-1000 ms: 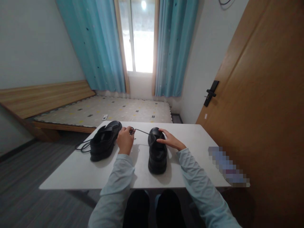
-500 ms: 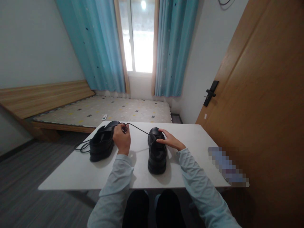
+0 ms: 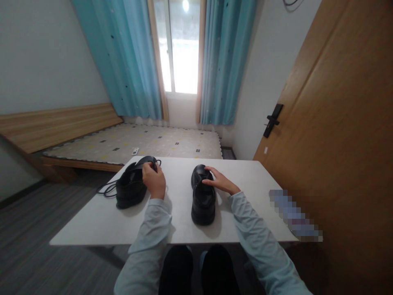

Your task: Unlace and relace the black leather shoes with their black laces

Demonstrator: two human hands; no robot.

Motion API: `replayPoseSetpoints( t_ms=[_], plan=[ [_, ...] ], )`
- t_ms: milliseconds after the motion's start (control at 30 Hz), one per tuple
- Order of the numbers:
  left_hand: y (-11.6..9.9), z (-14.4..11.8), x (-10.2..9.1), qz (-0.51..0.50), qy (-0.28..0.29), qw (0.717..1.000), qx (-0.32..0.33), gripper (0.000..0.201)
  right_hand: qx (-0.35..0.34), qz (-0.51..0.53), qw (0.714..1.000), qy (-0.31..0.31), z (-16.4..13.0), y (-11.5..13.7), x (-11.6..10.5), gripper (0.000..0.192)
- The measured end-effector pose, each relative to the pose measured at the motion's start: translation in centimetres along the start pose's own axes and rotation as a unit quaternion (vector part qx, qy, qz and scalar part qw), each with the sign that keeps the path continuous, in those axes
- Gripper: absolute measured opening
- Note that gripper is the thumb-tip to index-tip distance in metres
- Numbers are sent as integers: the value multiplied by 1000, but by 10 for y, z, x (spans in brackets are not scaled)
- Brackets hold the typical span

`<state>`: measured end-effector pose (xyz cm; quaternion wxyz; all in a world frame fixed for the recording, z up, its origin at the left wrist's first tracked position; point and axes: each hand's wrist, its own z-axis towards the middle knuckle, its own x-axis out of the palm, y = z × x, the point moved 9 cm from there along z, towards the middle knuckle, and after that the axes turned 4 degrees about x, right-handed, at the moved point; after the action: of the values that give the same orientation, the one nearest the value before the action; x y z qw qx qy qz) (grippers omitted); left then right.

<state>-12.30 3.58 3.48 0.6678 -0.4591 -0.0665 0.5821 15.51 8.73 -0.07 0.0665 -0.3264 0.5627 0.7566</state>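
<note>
Two black shoes stand upright on a white table. My left hand is closed on a bunched black shoelace, just at the right side of the left shoe. Part of that shoe's toe lies behind my fingers. My right hand grips the right shoe from its right side, thumb and fingers at the tongue and upper. The right shoe points away from me, and no lace runs from it to my left hand. A loop of black lace trails off the left shoe's outer side.
The white table spans the foreground, its near edge above my knees. A blurred-out flat item lies at the right edge. Behind stand a bed with a white remote and, to the right, a wooden door.
The lace stretched between my left hand and the right shoe no longer spans the gap. My left hand has moved slightly left, closer to the left shoe. My right hand stays put.
</note>
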Motion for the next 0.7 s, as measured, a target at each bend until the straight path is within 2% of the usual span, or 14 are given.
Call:
replayPoseSetpoints(
  t_ms=[167,367,600,700],
  plan=[
    [3,-7,15,79,104,991,0,22,-6,-1,1000,-3,1,0,0,76],
    [15,-20,42,169,237,957,17,29,-10,1,1000,-5,1,-2,1,74],
    [30,-33,63,216,337,916,11,52,-1,2,1000,-2,1,0,1,73],
    [30,-35,68,208,355,911,24,58,0,4,1000,-2,0,1,0,74]
  ],
)
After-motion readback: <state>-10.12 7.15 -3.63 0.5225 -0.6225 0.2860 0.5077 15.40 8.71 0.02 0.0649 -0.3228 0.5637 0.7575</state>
